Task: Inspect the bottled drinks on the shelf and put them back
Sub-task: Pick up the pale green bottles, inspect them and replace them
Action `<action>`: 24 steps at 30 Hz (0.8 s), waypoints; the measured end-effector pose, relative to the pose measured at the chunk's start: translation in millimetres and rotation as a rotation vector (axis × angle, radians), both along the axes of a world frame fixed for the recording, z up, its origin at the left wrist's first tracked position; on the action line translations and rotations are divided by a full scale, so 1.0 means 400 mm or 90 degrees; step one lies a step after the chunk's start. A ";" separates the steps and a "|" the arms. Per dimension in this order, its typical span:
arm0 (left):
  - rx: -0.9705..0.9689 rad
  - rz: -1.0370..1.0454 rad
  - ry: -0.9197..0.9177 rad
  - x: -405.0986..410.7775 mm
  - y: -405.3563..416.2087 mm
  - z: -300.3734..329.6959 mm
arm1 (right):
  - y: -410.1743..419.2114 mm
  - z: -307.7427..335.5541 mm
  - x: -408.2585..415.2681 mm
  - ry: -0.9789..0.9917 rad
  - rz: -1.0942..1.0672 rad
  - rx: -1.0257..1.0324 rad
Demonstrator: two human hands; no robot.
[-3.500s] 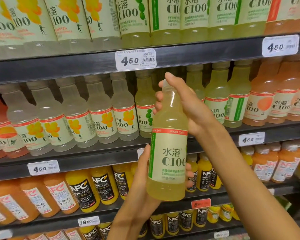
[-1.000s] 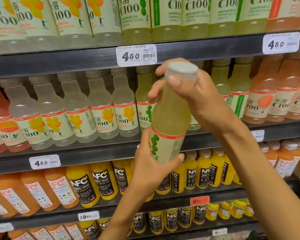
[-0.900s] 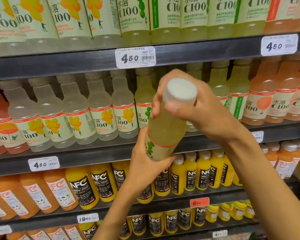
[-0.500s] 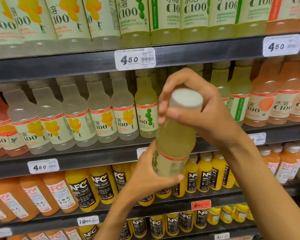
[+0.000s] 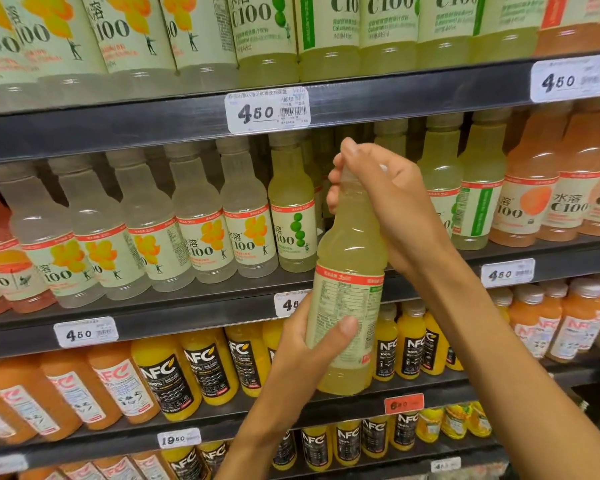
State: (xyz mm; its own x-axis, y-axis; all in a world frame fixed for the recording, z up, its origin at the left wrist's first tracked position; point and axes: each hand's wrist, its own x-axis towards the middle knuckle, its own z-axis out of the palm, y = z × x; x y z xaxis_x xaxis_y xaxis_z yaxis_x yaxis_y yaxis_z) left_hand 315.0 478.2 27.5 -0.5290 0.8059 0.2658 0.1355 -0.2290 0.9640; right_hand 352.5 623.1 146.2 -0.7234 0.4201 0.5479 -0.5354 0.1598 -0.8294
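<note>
Store drink shelf point(image 5: 413, 109), dark tiers packed with bottles; one pale green bottle point(image 5: 349, 289) held at frame centre, off the shelf.

Left hand point(image 5: 305, 355) grasps the lower label, thumb across the print; right hand point(image 5: 392, 206) wraps the neck and hides the cap. Two-handed hold likely steadies it upright with the fine-print back panel facing the camera, for reading. Bottle: cloudy yellow-green liquid, cream label with red top band. Gap in the middle tier row point(image 5: 340, 209), behind the bottle, looks like its slot. Price tag point(image 5: 267, 110) above.
</note>
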 end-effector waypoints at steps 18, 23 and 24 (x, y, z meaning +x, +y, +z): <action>0.045 -0.115 -0.266 -0.013 0.014 0.012 | 0.007 0.006 -0.001 -0.038 0.082 -0.104; 0.059 -0.324 -0.419 -0.001 0.006 0.013 | 0.000 -0.008 0.004 -0.033 0.280 -0.209; 0.053 -0.337 -0.425 -0.002 0.009 0.009 | -0.003 -0.012 0.002 -0.019 0.303 -0.236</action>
State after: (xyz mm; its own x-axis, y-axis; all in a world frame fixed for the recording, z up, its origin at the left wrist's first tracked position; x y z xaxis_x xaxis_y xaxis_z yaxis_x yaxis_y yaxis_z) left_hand 314.3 481.7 31.1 -0.1556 0.9825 0.1023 -0.5992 -0.1763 0.7810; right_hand 353.4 621.9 141.4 -0.8915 0.2052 0.4039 -0.4530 -0.3948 -0.7993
